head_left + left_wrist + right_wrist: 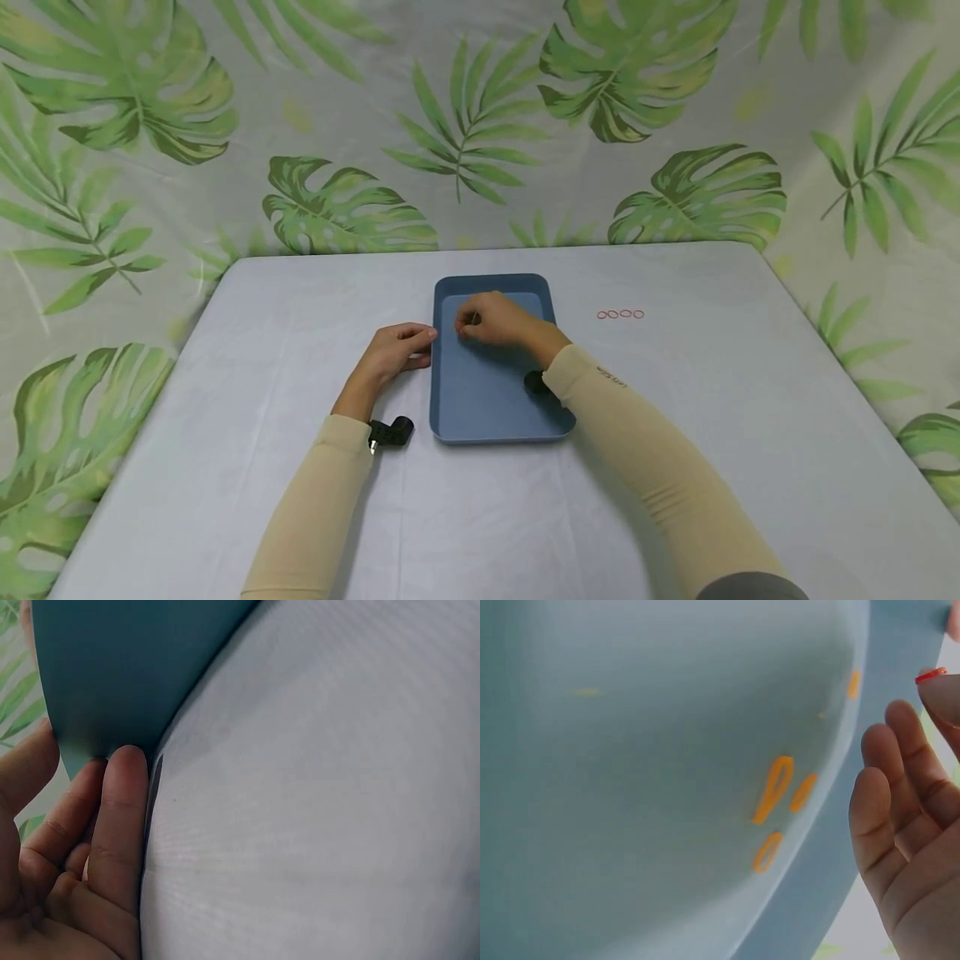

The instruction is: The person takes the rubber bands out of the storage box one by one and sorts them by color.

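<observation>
A blue rectangular tray (487, 400) lies on the table. My right hand (495, 321) is over its upper part, and in the right wrist view a small red rubber band (931, 676) shows at the thumb tip, pinched; the index finger is mostly out of that view. Several orange rubber bands (774, 789) lie inside the tray near its wall. At the tray's left side is my left hand (392, 350). Its fairly straight fingers (120, 810) touch the outer wall, with the thumb at the rim.
To the right of the tray, several red rubber bands (620, 314) lie in a row on the white tablecloth (720, 375). A leaf-patterned cloth (480, 125) hangs behind the table. Small black cameras (393, 432) are worn at both wrists.
</observation>
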The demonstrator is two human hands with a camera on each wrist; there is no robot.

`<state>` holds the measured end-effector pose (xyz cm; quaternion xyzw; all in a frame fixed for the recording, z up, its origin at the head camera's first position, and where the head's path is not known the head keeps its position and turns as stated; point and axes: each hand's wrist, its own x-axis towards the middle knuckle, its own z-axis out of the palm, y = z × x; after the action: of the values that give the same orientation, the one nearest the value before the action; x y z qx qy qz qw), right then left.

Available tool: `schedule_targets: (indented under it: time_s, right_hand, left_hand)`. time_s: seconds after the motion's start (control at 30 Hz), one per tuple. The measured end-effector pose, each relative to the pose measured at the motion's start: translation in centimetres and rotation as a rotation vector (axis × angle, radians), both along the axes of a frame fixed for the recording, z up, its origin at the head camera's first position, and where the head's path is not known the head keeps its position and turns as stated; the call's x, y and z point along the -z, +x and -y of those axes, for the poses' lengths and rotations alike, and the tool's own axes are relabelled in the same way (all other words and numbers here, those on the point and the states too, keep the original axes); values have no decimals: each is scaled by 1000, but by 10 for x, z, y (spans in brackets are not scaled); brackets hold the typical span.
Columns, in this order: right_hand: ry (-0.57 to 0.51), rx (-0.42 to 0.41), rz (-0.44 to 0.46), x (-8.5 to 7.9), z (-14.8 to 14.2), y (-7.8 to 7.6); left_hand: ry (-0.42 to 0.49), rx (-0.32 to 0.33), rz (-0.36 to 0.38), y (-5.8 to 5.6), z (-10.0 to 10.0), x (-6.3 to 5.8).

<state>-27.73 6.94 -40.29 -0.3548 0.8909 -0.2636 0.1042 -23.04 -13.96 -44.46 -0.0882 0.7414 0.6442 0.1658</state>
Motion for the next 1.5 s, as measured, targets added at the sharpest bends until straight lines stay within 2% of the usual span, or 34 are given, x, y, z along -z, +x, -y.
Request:
schedule_targets:
  time_s: [0.53, 0.77, 1.0, 1.3, 1.5]
  right_hand:
    - [-46, -35, -32, -22, -17, 6]
    - [-128, -30, -77, -34, -38, 13]
    - [-188, -21, -80, -33, -57, 14]
    - [-221, 75, -64, -38, -89, 9]
    - [-141, 171, -111, -28, -128, 2]
  left_hand:
    - [-1, 0, -13, -1, 2, 1]
    - [-22, 3, -23, -2, -1, -1]
    - [-34, 5, -8, 0, 4, -1]
    - [-30, 12, -15, -1, 3, 2]
    - [20, 9, -16, 0, 1, 3]
